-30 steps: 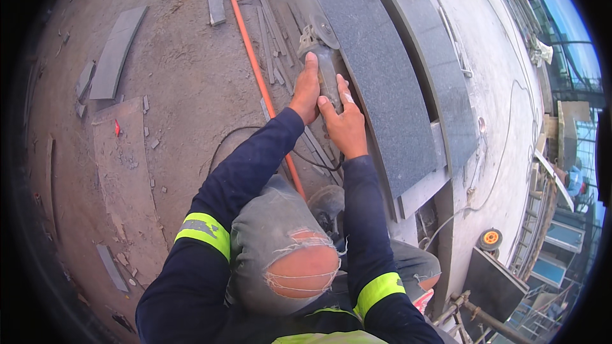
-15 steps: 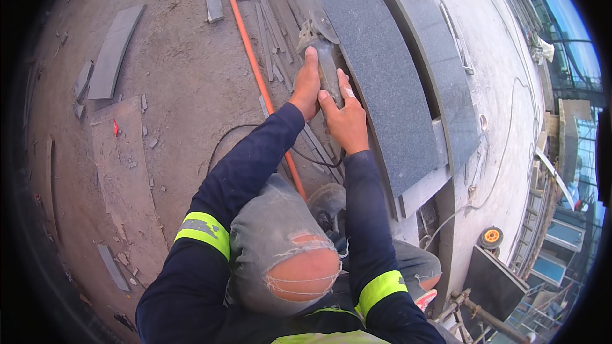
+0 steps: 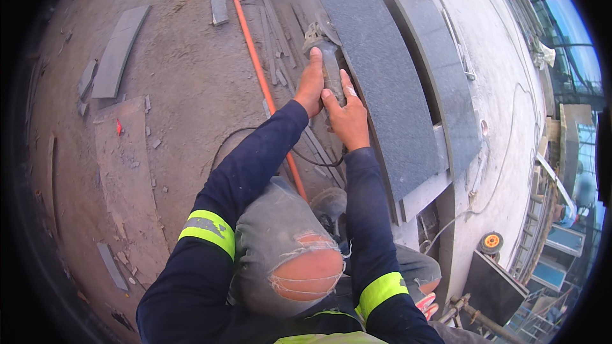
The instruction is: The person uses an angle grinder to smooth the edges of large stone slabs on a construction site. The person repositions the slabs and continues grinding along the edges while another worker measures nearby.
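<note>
Both hands are wrapped round a dusty grey angle grinder (image 3: 332, 71). My left hand (image 3: 310, 85) grips its left side near the head, thumb pointing forward along the body. Behind it, my right hand (image 3: 349, 116) holds the rear of the body from the right, fingers partly hidden. The grinder's disc lies against the left edge of a long dark grey stone slab (image 3: 389, 83), and whether it is cutting in cannot be told. Pale dust hangs about the slab's edge ahead of the disc. A black cord (image 3: 312, 161) trails from the tool's rear past my knee.
A second grey slab (image 3: 440, 64) lies right of the first, a dark gap between them. An orange pipe (image 3: 261, 79) runs along the dusty ground on the left, beside thin stone offcuts (image 3: 275, 32). Farther left lies a loose slab piece (image 3: 120, 54). A wheel with an orange hub (image 3: 491, 242) stands at lower right.
The grinder and both hands sit slightly farther right and lower in the picture, while the whole scene has shifted a little the same way. My grip looks the same.
</note>
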{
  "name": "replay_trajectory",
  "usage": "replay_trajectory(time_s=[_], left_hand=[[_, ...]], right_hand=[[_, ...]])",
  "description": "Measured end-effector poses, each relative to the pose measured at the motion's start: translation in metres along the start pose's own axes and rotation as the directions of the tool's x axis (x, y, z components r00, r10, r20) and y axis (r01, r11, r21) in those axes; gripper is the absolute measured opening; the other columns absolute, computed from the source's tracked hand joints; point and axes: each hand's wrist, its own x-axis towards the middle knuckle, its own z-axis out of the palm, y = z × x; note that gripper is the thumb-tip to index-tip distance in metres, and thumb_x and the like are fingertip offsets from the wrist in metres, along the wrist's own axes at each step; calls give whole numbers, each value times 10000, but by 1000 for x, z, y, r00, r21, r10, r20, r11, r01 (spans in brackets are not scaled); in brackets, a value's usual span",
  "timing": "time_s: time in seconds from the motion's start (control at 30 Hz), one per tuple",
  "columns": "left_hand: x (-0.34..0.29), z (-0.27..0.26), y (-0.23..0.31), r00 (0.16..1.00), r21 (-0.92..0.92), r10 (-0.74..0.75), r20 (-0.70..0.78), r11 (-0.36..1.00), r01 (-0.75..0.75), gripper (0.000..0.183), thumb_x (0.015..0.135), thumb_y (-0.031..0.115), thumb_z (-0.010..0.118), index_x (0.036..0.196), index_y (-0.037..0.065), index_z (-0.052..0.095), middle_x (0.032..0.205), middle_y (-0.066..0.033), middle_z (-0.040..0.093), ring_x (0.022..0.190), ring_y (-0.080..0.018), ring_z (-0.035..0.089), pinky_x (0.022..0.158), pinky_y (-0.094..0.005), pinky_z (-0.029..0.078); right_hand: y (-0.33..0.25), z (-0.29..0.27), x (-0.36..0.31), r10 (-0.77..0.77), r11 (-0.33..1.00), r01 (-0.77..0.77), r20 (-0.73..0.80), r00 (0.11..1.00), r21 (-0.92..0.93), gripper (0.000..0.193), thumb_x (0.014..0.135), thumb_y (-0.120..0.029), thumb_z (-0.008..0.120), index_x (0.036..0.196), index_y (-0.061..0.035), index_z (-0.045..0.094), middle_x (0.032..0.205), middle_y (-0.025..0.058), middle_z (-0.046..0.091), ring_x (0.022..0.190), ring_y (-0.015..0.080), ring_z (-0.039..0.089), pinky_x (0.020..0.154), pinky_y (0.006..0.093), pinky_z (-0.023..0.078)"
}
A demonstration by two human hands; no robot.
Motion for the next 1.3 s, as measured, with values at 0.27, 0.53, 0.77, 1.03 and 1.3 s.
replay_trajectory(time_s=[0.27,0.53,0.77,1.03,1.3], left_hand=[[-29,11,5,999,-22,6,44,1000,-5,782,1119,735,394,1292,5,612,1077,-177,748,946,-301,770,855,-457,650],[-31,6,2,997,19,11,79,1000,-13,814,1127,736,349,1371,-6,575,1148,-204,735,1024,-321,770,899,-468,657],[-34,3,-2,994,64,6,106,998,-13,880,1116,767,307,1475,-6,529,1211,-223,714,1109,-336,761,935,-506,668],[-43,3,-1,994,87,-1,113,996,-9,878,1119,763,299,1479,-5,525,1225,-219,710,1103,-333,761,938,-505,666],[-25,0,-2,995,20,-7,99,1000,6,751,1149,689,378,1367,1,587,1179,-170,728,1056,-276,737,966,-413,602]], right_hand=[[-2,0,-15,35,998,-36,8,999,46,792,1041,-466,676,1709,-126,420,1523,302,634,1398,472,628,1172,489,500],[-1,-2,-20,-39,999,38,-27,999,-26,793,1027,-410,737,1700,-111,442,1651,228,553,1471,376,600,1137,411,536],[-7,-7,-28,37,998,-38,18,999,55,786,1030,-419,729,1690,-93,456,1636,239,567,1507,383,564,1170,409,494],[-5,-7,-34,12,1000,-12,10,1000,10,788,1031,-410,725,1691,-79,449,1641,250,556,1529,392,537,1221,430,448],[-2,-5,-22,-12,1000,12,-9,1000,21,780,1033,-398,724,1692,-80,452,1611,262,582,1502,401,563,1213,422,450]])
